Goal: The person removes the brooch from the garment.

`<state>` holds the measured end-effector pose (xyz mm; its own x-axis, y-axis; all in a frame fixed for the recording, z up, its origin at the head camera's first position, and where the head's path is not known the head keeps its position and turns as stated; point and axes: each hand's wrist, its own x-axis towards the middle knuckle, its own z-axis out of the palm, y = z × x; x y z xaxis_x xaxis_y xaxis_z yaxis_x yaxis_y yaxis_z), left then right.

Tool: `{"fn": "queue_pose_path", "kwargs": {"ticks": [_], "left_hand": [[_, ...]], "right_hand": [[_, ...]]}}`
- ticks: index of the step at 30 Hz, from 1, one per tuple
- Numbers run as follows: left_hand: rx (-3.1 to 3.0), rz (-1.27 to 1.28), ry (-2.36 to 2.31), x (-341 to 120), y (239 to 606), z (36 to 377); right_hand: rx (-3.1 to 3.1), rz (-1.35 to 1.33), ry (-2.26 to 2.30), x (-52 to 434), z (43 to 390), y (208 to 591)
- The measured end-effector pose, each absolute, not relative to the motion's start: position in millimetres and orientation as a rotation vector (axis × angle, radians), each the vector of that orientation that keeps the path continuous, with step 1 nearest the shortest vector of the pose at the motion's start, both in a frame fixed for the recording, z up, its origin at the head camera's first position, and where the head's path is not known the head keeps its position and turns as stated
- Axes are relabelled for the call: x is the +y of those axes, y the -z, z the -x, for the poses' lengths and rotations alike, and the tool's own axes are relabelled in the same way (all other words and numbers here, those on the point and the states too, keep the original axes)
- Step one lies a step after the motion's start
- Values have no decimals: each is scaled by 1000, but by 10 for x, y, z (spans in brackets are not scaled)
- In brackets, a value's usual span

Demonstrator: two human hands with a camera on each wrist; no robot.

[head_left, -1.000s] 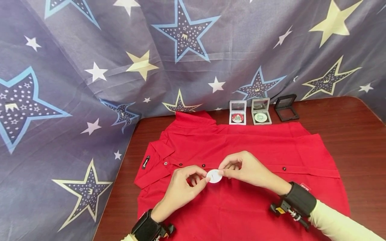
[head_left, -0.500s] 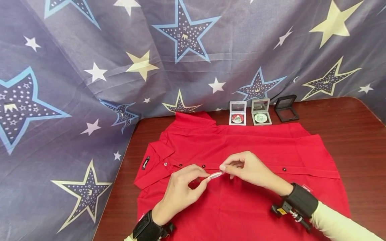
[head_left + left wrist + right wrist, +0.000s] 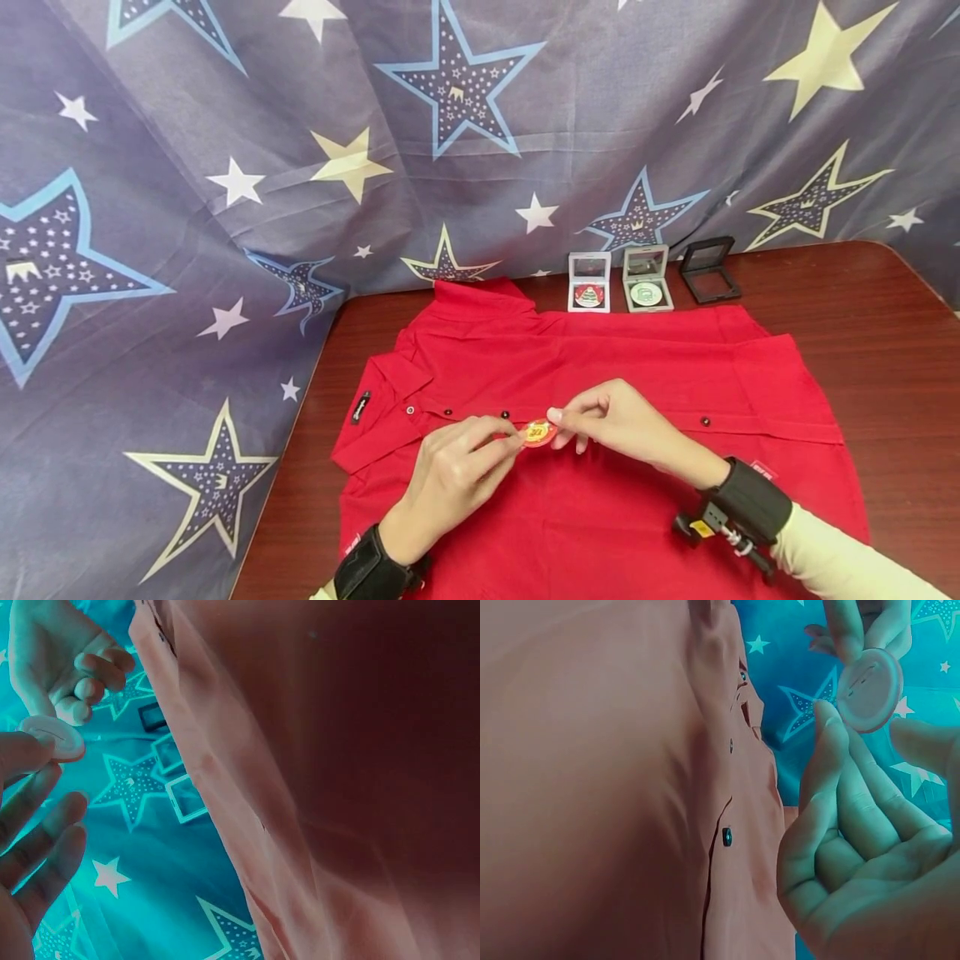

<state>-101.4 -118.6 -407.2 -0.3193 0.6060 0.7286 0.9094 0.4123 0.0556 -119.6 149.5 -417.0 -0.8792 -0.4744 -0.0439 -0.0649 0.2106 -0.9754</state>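
Both hands meet over the middle of a red shirt (image 3: 600, 517) that lies spread flat on a dark wooden table (image 3: 885, 333), its collar toward the left and its row of small dark buttons (image 3: 505, 414) running across just behind the hands. Between them they hold a small round badge (image 3: 539, 432), its red and yellow printed face turned up toward the head camera and its pale back, with the pin bar, showing in both wrist views. The left hand (image 3: 453, 475) pinches the badge's left edge between thumb and fingertips, with the other fingers curled loosely underneath. The right hand (image 3: 618, 421) pinches the right edge with the thumb and index finger, while its remaining fingers are bent in toward the palm. The badge sits slightly above the fabric, just in front of the button placket; whether it touches the cloth cannot be told. At the far edge of the table, beyond the shirt, stand 3 small square display cases in a row: a white case (image 3: 588, 283) holding a red badge, a grey case (image 3: 647, 279) holding a green and white one, and a black case (image 3: 707, 268) to their right. A grey-blue cloth (image 3: 225, 167) printed with stars hangs behind and drapes down the left side.
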Motion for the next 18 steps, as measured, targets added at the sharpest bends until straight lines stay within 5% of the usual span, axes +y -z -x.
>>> {"fn": "queue_pose_path", "kwargs": {"ticks": [18], "left_hand": [[-1930, 1345, 497, -1161, 4081, 1022]], "right_hand": [[2210, 411, 1711, 1516, 1191, 4151]]}}
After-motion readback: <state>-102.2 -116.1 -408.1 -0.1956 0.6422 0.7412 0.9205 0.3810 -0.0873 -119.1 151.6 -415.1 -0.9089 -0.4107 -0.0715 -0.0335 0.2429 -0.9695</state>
